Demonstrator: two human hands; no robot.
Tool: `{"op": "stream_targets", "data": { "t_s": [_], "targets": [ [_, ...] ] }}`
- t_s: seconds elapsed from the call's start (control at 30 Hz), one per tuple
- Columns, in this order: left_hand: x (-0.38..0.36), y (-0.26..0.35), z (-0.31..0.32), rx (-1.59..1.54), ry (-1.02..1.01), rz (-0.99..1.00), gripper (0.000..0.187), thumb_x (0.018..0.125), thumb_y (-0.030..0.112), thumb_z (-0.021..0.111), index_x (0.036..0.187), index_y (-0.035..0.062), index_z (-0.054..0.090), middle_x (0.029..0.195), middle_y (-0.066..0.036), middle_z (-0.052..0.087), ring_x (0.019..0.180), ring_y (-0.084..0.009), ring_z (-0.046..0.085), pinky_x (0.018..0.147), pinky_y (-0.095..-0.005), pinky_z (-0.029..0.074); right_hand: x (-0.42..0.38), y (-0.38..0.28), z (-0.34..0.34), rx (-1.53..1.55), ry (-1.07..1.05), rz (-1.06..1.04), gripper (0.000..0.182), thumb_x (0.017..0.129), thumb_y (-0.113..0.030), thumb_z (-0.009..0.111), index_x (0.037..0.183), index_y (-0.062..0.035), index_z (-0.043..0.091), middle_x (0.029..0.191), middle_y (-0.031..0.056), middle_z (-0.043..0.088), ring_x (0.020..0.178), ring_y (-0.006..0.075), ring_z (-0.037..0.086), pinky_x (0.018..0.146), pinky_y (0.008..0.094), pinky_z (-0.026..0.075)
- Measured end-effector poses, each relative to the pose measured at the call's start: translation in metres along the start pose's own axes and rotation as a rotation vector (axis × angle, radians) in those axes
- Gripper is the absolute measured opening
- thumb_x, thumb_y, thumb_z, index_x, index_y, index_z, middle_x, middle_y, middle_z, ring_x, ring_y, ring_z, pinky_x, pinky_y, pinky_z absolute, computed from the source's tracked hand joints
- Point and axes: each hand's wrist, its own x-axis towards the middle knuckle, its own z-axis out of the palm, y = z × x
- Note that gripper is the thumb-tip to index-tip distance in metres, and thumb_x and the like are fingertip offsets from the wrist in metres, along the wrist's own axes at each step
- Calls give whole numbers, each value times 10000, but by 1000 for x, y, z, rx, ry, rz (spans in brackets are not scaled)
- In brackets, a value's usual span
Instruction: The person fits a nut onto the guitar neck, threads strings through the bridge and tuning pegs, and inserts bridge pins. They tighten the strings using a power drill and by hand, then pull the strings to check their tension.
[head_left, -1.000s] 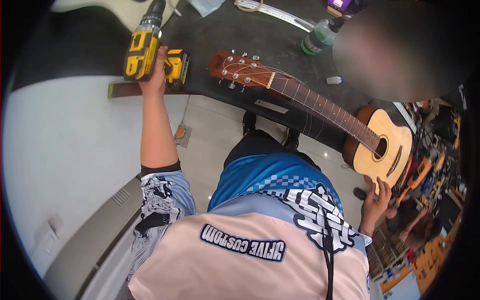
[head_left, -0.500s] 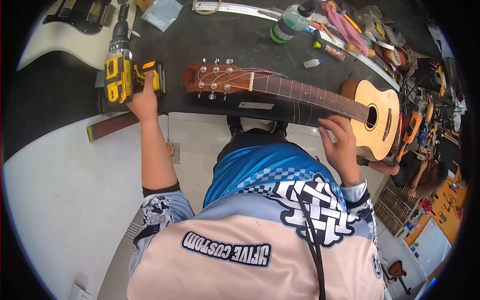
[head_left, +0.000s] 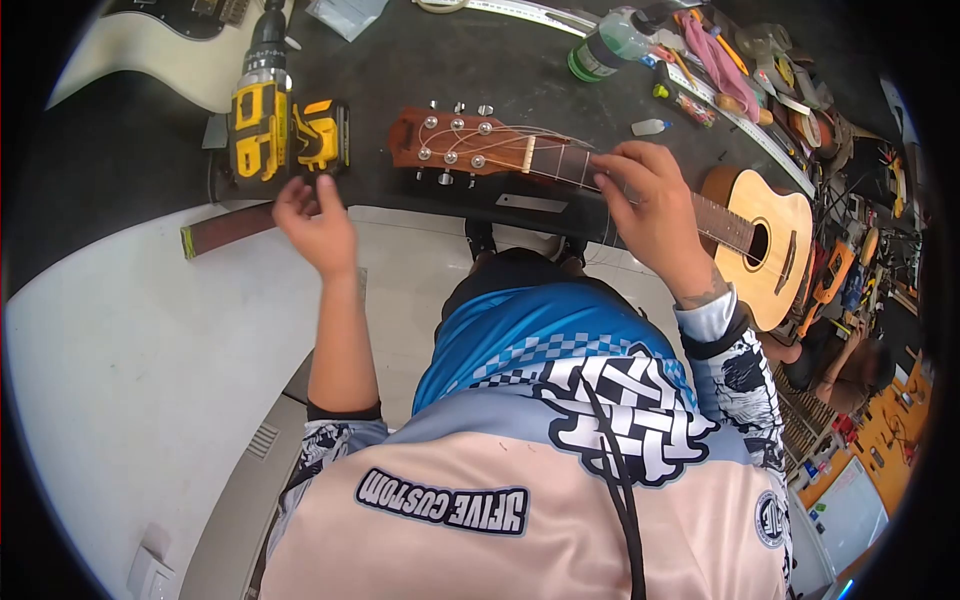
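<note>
An acoustic guitar lies across the bench, its headstock pointing left and thin strings curling loose from the tuners. Over the upper fretboard, my right hand pinches with thumb and forefinger where a loose guitar string runs; the fingertips partly hide it. My left hand is just off the bench's near edge, fingers loosely bent and apart, holding nothing. Just beyond it stands a yellow and black cordless drill, apart from the fingers.
A white electric guitar body is at the far left. Behind the neck are a green-liquid bottle, a small dropper bottle and a long ruler. Tools crowd the right side. Another person sits at far right.
My left hand has let go of the drill and drawn back toward me. My right hand has moved left and up from beside the guitar body to the upper neck.
</note>
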Motion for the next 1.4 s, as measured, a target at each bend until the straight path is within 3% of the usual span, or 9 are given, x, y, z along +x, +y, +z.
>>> {"op": "stream_targets", "data": {
  "t_s": [0.07, 0.13, 0.43, 0.63, 0.73, 0.93, 1.13, 1.27, 1.4],
  "targets": [
    [-26, 21, 9, 137, -168, 250, 402, 931, 177, 780, 1264, 17, 623, 1207, -116, 623, 1131, -228, 602, 991, -359, 478, 9, -2, 8, -14, -37, -18, 220, 867, -71, 752, 1086, -53, 749, 1093, 125, 654, 1038, 328, 625, 899, 416, 526],
    [-37, 42, 25, 220, -327, 537, 187, 913, 123, 764, 1082, 57, 719, 1120, -104, 629, 1042, -247, 614, 917, -357, 484, 22, -4, 19, 2, -54, -10, 222, 880, -98, 747, 1097, -55, 751, 1107, 125, 657, 1053, 327, 621, 916, 415, 522],
    [-24, 64, 56, 290, -420, 668, 150, 880, 121, 755, 1029, 106, 759, 941, -13, 644, 948, -253, 602, 821, -397, 476, 56, -7, 54, -3, -153, -23, 222, 874, -178, 756, 1062, -59, 774, 1121, 109, 674, 1077, 316, 612, 946, 414, 517],
    [-9, 65, 61, 309, -440, 824, 121, 879, 122, 750, 999, 114, 748, 951, -11, 645, 956, -244, 605, 800, -393, 478, 63, -6, 58, -56, -175, -92, 191, 856, -183, 761, 1000, -61, 782, 1107, 90, 678, 1078, 301, 608, 961, 404, 515],
    [-6, 73, 64, 324, -441, 890, 134, 878, 101, 755, 1006, 66, 735, 987, -46, 674, 951, -267, 615, 825, -392, 490, 66, -4, 58, -79, -174, -93, 172, 851, -181, 763, 971, -58, 776, 1103, 84, 678, 1075, 296, 608, 960, 405, 516],
    [-8, 76, 73, 254, -454, 764, 91, 890, 154, 747, 917, 90, 688, 888, -33, 674, 879, -265, 640, 767, -402, 488, 74, 2, 59, -66, -162, -131, 145, 884, -160, 735, 977, -50, 748, 1048, 99, 689, 1040, 314, 618, 931, 425, 521],
    [-17, 101, 74, 453, -526, 463, 190, 881, 231, 772, 839, 50, 728, 707, -76, 647, 692, -276, 641, 677, -419, 507, 88, 9, 56, -21, -267, -39, 173, 938, -158, 688, 1047, -25, 706, 991, 139, 722, 991, 345, 667, 884, 447, 532],
    [-25, 99, 79, 450, -520, 508, 187, 896, 227, 740, 849, 46, 743, 767, -95, 668, 747, -305, 656, 711, -438, 515, 97, 12, 55, 114, -362, 129, 191, 965, -167, 669, 1063, -3, 686, 937, 177, 739, 905, 367, 708, 815, 443, 547],
    [-30, 103, 78, 390, -571, 419, 158, 901, 182, 711, 851, 33, 724, 872, -134, 704, 846, -348, 674, 785, -474, 526, 103, 20, 53, 170, -417, 116, 190, 972, -166, 664, 1068, -3, 680, 929, 185, 744, 883, 367, 721, 796, 426, 553]
  ]
}}
